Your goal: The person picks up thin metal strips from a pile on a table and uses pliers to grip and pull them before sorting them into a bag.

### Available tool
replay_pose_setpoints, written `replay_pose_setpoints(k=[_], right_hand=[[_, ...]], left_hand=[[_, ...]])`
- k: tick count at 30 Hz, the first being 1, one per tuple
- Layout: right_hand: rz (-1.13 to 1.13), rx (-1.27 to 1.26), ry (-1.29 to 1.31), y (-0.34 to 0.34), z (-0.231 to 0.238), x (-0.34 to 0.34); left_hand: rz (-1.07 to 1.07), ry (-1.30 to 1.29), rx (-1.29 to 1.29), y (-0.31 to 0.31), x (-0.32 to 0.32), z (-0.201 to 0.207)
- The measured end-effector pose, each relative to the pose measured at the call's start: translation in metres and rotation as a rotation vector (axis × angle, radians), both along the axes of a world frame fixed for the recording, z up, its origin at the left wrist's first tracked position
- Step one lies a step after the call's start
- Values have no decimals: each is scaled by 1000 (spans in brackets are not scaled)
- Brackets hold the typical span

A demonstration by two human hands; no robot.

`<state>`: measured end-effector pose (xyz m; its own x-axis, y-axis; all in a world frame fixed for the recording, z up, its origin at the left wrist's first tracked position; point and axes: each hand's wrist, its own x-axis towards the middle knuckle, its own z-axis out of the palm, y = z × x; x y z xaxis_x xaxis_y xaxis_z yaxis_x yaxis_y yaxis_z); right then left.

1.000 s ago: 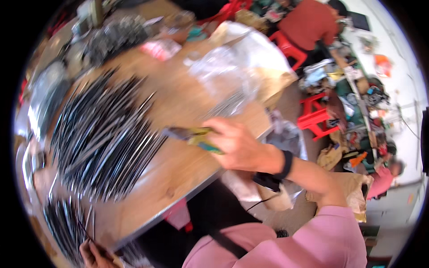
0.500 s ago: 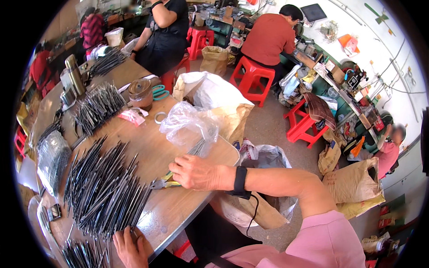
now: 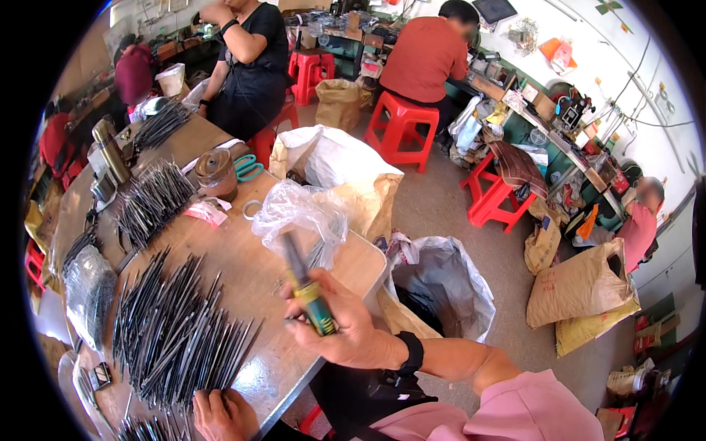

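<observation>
My right hand (image 3: 340,327) is closed round pliers (image 3: 315,303) with yellow and dark green grips. It holds them raised over the right part of the table (image 3: 283,353), their blurred grey jaws pointing away from me. At the near edge, my left hand (image 3: 224,415) is closed, its fingers bent down against the near side of a large pile of thin dark metal rods (image 3: 180,331). Whether anything is in those fingers is hidden. More rods (image 3: 151,428) lie beside that hand at the bottom of the view.
A crumpled clear plastic bag (image 3: 305,220), a brown tub (image 3: 217,175) and teal-handled scissors (image 3: 248,167) lie farther back. Another rod bundle (image 3: 154,202) stands near a metal flask (image 3: 110,151). An open white sack (image 3: 441,287) stands beyond the table's right edge. Several people sit around the room.
My right hand has brought the pliers nearer to me and tipped them up, jaws now pointing away instead of left. My left hand's fingers are more bent. The whole view has shifted slightly.
</observation>
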<state>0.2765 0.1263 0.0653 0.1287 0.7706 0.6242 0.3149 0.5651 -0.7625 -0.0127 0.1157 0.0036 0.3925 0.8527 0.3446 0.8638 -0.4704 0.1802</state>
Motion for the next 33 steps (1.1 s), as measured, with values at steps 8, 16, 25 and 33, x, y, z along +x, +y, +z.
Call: replay_pose_setpoints(k=[8,16,25,33], right_hand=[[19,-393,71,-29,-28,23],[472,-734,1576,-60,-37,48],[482,-678,549,-65,-21,23],[552,-557,174,-58,-13,0]], left_hand=[[319,-1186,-917,-39,-12,43],[279,-2003,-1086,-118,-9,55],[184,-1684,-1150,-115,35,49],[395,-1313,-1044,-115,41,45]])
